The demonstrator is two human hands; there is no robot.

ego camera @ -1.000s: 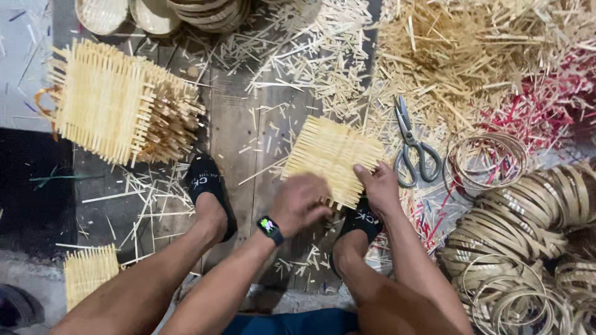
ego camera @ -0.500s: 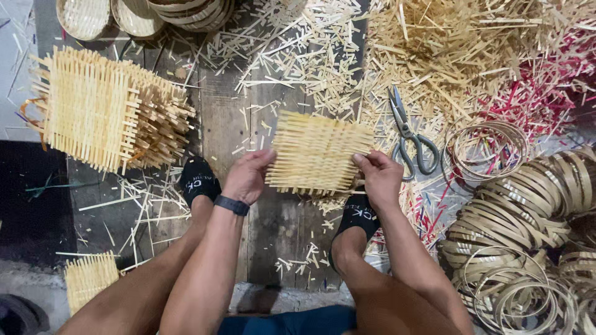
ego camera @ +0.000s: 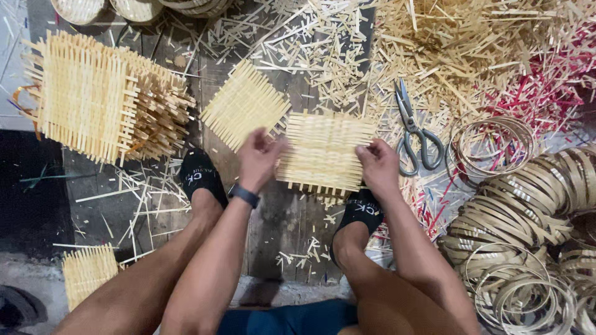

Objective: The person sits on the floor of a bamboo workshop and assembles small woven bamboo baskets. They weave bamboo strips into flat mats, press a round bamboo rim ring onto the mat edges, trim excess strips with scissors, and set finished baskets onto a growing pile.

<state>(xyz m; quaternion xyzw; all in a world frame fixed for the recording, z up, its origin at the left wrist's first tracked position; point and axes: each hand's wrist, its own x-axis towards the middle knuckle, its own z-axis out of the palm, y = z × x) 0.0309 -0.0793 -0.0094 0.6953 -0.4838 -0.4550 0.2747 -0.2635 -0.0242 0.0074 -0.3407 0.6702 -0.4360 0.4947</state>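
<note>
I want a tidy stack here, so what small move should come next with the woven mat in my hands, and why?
Probably lower the woven mat squarely onto the second mat on the planks. Left hand and right hand grip opposite edges, holding it level, and the two mats look alike in size.

Two hands, left (ego camera: 257, 158) and right (ego camera: 379, 166); two loose woven bamboo mats (ego camera: 326, 152) (ego camera: 245, 104); one tall stack of mats (ego camera: 105, 102); one small mat (ego camera: 90, 272); one pair of scissors (ego camera: 415, 133); two black socks (ego camera: 200, 175) (ego camera: 363, 211); hoops uncountable.
</note>
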